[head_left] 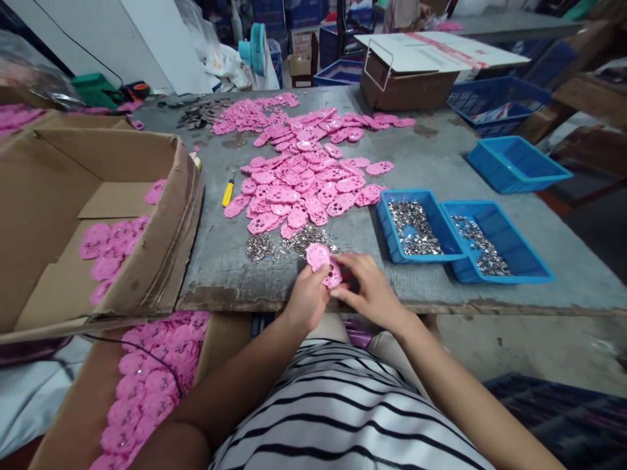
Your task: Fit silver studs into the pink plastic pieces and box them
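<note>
At the near edge of the worktop (220,274), the left hand (306,301) grips a pink plastic piece (323,264) from below, tilting its face up so the right hand (369,292), fingers pinched at its rim, can work on it. The loose metal bits (284,245) lie just behind the hands (an easy reach), with the pink pile (304,176) mid-worktop and two blue trays (465,241) of metal parts to the right.

A single camera sits on the person's head, looking forward and down over a striped shirt (337,405) and both forearms. It is close to the near edge of the worktop (220,261), which fills the middle of the view. Further off, the gaze reaches stacked crates (289,13) at the back. No second view shares the scene.
</note>
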